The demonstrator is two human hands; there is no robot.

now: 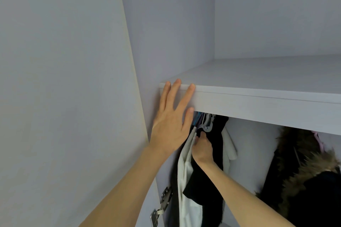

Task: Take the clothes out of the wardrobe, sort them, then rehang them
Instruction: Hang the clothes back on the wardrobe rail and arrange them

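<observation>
Left hand point(172, 116), fingers spread flat, braces on the pale shelf's front edge point(258, 105) at its left end. Right hand point(203, 148) reaches under it between the soft white garment point(184, 167) and limp black garment point(217, 153); grip hidden, can't tell. Light, floppy fabric: better lifted by the hangers point(206, 123) than the cloth. Fur-trimmed dark coat point(304, 171), toward the right, looks heavier.

No readable text in your view

You will find no word, label, brand or number to read here: the wardrobe shelf point(258, 83) above your fingers, the door point(64, 79) to their left and the hanging clothes point(206, 180) just below them are all plain, and the hinge point(164, 202) bears no legible stamp.
</observation>
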